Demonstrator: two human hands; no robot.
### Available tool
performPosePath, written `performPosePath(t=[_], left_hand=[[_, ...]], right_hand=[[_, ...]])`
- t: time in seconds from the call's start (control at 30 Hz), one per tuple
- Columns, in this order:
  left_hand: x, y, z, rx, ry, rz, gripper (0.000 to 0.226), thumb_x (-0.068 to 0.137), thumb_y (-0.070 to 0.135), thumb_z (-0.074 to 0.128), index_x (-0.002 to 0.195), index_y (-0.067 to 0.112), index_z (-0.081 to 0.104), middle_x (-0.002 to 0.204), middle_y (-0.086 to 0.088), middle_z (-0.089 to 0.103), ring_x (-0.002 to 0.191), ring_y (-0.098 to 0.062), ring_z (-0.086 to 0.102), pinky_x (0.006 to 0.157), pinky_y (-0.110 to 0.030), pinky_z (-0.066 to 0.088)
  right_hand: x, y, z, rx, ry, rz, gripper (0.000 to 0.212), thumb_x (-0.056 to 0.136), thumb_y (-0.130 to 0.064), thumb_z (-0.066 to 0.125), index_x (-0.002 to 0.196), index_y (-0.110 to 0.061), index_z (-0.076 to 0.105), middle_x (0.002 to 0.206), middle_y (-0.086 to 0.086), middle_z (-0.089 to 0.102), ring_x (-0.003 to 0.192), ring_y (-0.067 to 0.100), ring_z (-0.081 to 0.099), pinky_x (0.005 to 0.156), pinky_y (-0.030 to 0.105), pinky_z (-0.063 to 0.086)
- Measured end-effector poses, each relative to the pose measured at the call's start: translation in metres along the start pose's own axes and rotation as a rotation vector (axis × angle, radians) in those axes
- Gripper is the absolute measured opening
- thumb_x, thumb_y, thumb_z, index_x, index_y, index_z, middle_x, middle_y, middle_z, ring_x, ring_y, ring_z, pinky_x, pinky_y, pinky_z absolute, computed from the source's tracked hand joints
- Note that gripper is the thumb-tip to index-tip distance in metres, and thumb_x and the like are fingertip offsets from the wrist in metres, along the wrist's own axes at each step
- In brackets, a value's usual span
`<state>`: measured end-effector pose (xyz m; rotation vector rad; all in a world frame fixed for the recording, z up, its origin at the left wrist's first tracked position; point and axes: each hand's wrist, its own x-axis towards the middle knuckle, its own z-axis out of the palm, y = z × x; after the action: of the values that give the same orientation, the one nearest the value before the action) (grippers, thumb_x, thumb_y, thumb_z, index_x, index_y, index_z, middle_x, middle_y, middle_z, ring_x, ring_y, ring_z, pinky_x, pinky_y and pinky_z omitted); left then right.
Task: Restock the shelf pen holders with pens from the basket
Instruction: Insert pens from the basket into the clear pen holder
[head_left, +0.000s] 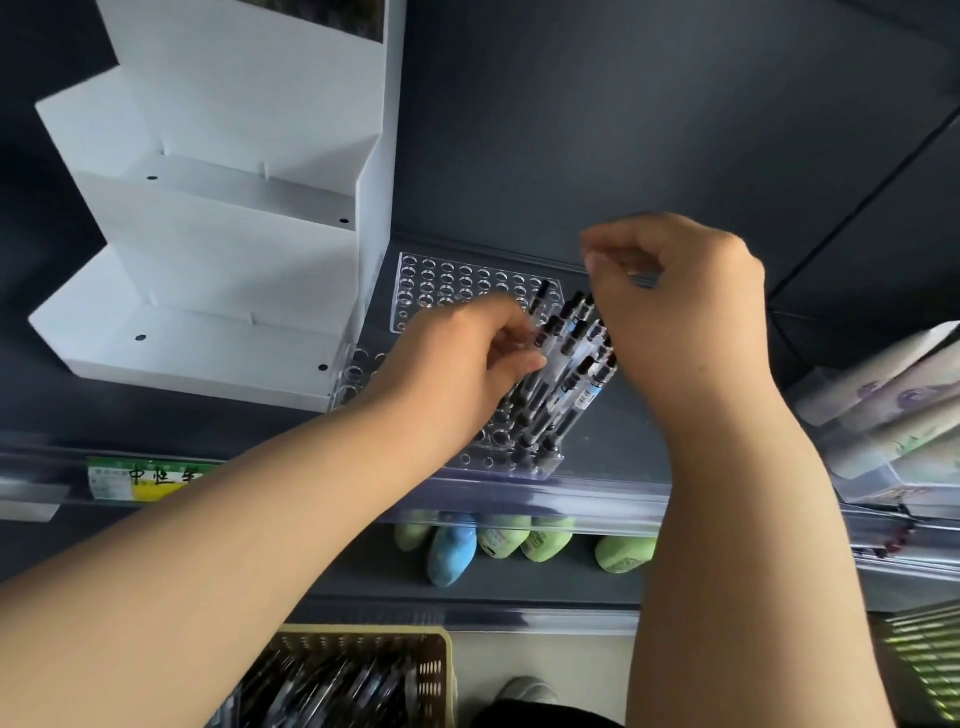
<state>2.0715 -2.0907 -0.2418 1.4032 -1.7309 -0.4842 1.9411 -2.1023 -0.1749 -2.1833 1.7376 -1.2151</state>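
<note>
Pinching one pen (549, 328) in the crowded clear holder (483, 458), the left hand (457, 364) could knock its leaning neighbours (584, 364) out; the right hand (691, 312) curls, on what I cannot tell.

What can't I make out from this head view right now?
Head view only:
- Right hand: motion blur hides whether it holds a pen.
- Front pen holder: left hand, gripping pens, covers many holes.
- Basket: cut by bottom edge, under left forearm; stock uncountable.
- Shelf label: blurred, partly behind forearm.

Left hand (467, 364) pinches a pen (546, 335) in the clear holder (480, 458).
</note>
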Motion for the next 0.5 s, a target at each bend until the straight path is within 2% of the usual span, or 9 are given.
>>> performPosePath(t=[0.13,0.3,0.4,0.5], left_hand=[[0.0014,0.0017,0.0024,0.043,-0.009,0.003,0.012,0.083,0.026,0.069,0.092,0.018,0.068,0.073,0.013,0.059,0.062,0.001,0.052,0.063,-0.009,0.04],[0.0048,0.0007,0.0035,0.021,-0.003,-0.051,0.01,0.084,0.026,0.068,0.089,0.018,0.067,0.066,0.018,0.051,0.06,0.007,0.048,0.059,-0.001,0.035],[0.0052,0.0021,0.0025,0.024,-0.013,-0.068,0.006,0.082,0.026,0.07,0.083,0.023,0.065,0.065,0.02,0.052,0.06,0.009,0.048,0.06,0.001,0.036],[0.0046,0.0006,0.0,0.039,-0.063,-0.076,0.013,0.08,0.021,0.073,0.08,0.027,0.061,0.068,0.02,0.056,0.061,0.011,0.05,0.06,0.003,0.037]], right_hand=[[-0.0005,0.0047,-0.0027,0.001,-0.006,0.002,0.019,0.085,-0.009,0.059,0.096,-0.018,0.073,0.079,-0.016,0.059,0.084,-0.01,0.051,0.067,-0.007,0.034],[-0.0003,0.0081,-0.0027,-0.003,-0.016,0.013,0.018,0.085,-0.01,0.06,0.096,-0.018,0.073,0.077,-0.016,0.059,0.083,-0.01,0.051,0.067,-0.007,0.034],[0.0002,0.0091,-0.0021,-0.006,-0.038,0.02,0.019,0.085,-0.01,0.06,0.097,-0.018,0.073,0.076,-0.015,0.06,0.082,-0.008,0.053,0.068,-0.006,0.035],[-0.0001,0.0091,-0.0027,-0.02,-0.06,0.023,0.019,0.085,-0.01,0.061,0.096,-0.02,0.073,0.075,-0.016,0.06,0.075,-0.003,0.057,0.068,-0.006,0.036]])
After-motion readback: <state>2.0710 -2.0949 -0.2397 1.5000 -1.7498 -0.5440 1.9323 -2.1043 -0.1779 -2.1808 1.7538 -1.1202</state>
